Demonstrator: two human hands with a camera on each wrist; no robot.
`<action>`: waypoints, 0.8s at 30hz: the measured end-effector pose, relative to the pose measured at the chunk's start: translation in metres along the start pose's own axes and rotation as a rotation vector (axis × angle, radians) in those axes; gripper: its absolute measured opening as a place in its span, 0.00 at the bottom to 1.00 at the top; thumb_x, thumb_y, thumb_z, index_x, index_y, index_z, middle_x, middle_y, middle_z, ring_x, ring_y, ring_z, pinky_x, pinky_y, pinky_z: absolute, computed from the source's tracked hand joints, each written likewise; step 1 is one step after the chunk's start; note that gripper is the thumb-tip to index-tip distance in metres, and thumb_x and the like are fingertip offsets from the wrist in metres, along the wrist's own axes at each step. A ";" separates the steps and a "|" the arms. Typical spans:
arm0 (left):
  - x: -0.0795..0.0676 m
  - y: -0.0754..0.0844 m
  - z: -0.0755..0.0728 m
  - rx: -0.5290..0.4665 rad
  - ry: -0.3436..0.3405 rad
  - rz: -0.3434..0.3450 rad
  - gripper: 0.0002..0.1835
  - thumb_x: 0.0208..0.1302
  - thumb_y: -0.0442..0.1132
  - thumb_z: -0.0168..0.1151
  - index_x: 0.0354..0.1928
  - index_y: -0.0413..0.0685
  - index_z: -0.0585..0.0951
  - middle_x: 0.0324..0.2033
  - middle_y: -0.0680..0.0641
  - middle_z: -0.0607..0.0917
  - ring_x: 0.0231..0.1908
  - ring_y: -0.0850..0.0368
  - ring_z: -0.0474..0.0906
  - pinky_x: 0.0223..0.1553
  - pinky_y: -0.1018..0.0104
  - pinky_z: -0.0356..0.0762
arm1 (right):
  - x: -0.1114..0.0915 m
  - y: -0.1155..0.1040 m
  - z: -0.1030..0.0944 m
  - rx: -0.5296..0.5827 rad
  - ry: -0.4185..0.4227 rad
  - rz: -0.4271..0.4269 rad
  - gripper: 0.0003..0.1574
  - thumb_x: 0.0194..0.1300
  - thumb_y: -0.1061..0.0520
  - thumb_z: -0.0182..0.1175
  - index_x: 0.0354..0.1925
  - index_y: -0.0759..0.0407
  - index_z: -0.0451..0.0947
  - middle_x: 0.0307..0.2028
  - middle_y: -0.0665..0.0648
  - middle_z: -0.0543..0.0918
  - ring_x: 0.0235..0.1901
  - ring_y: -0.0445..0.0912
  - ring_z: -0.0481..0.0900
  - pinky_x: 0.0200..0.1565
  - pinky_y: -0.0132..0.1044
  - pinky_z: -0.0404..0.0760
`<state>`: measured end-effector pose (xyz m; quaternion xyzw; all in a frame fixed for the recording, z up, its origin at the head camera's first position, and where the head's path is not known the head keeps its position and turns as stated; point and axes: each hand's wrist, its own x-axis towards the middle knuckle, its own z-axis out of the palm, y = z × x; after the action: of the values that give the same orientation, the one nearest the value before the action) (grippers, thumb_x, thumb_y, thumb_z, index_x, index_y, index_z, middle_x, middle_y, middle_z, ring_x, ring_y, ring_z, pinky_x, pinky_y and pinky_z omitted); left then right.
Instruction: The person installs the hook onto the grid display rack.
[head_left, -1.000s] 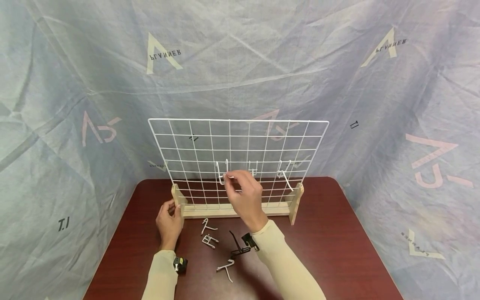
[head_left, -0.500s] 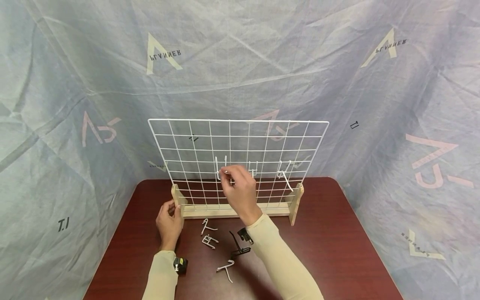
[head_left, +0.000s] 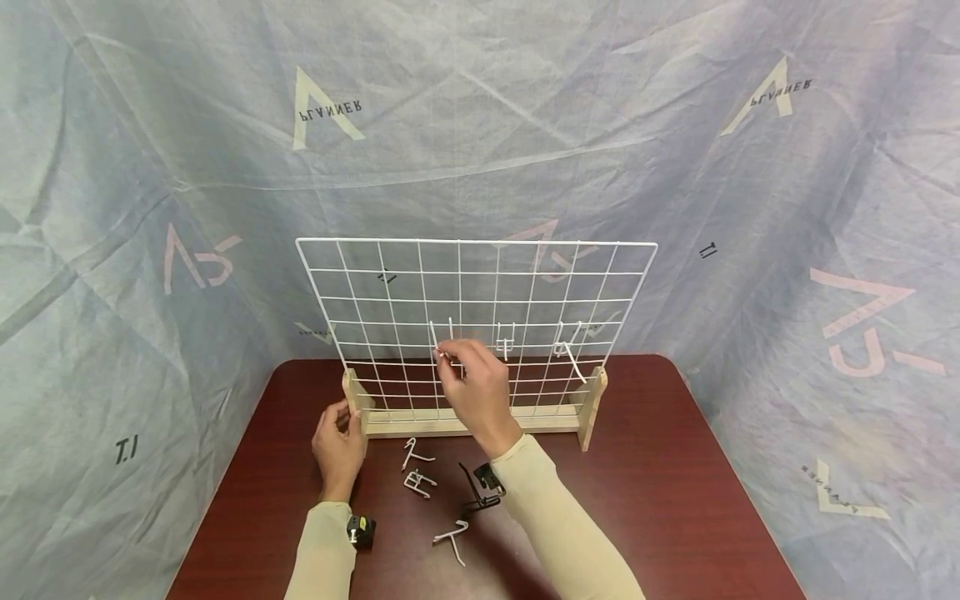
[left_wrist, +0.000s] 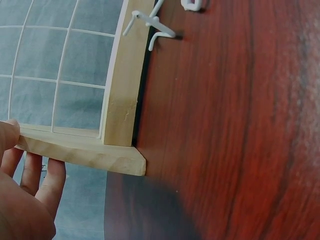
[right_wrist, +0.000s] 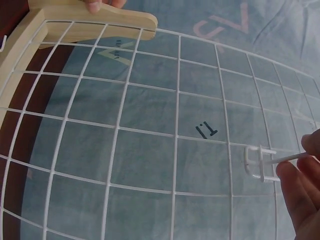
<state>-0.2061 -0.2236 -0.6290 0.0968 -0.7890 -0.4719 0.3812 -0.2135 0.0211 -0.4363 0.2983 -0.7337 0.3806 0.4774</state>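
Observation:
My right hand (head_left: 477,387) pinches the prong of a white wire hook (right_wrist: 262,167) between thumb and fingers, in front of the white wire grid panel (head_left: 460,272). The hook's looped back overlaps the grid wires left of the panel's middle; in the head view the fingers cover part of it. With my left hand (head_left: 337,446) I hold the left end piece of the wooden stand (left_wrist: 85,152), the thumb on one face and the fingers on the other. The panel stands upright in this base.
Two other white hooks, one in the middle (head_left: 505,343) and one at the right (head_left: 572,354), hang on the grid. Several white hooks, including one nearest the front (head_left: 452,533), and a black hook (head_left: 480,502) lie on the dark red table (head_left: 675,500). Grey cloth (head_left: 480,150) surrounds it.
My right hand has shifted a little to the left with the hook, which rose slightly against the grid and then came down again. The left hand has stayed on the stand.

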 end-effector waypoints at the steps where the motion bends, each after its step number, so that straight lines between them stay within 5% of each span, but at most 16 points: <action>1: 0.000 0.000 0.000 0.000 0.000 -0.001 0.13 0.67 0.30 0.72 0.53 0.38 0.86 0.46 0.36 0.88 0.47 0.36 0.89 0.39 0.93 0.68 | -0.001 0.000 0.000 0.000 -0.001 0.001 0.06 0.60 0.65 0.75 0.38 0.62 0.88 0.37 0.58 0.92 0.36 0.48 0.92 0.46 0.29 0.88; 10: 0.001 -0.003 0.001 0.013 0.004 -0.001 0.13 0.66 0.30 0.72 0.52 0.38 0.86 0.46 0.37 0.89 0.46 0.37 0.89 0.39 0.86 0.74 | -0.010 0.002 0.003 0.002 -0.015 0.012 0.06 0.61 0.64 0.75 0.38 0.60 0.89 0.37 0.56 0.92 0.35 0.45 0.91 0.43 0.29 0.88; 24: 0.000 0.001 -0.001 -0.003 -0.002 -0.007 0.14 0.66 0.30 0.72 0.52 0.38 0.86 0.46 0.35 0.88 0.47 0.36 0.89 0.40 0.93 0.69 | -0.019 0.004 0.001 -0.002 -0.041 0.018 0.07 0.61 0.62 0.76 0.38 0.60 0.89 0.39 0.57 0.92 0.39 0.46 0.92 0.45 0.31 0.88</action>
<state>-0.2056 -0.2235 -0.6281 0.0988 -0.7884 -0.4745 0.3789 -0.2099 0.0239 -0.4554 0.2987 -0.7466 0.3779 0.4589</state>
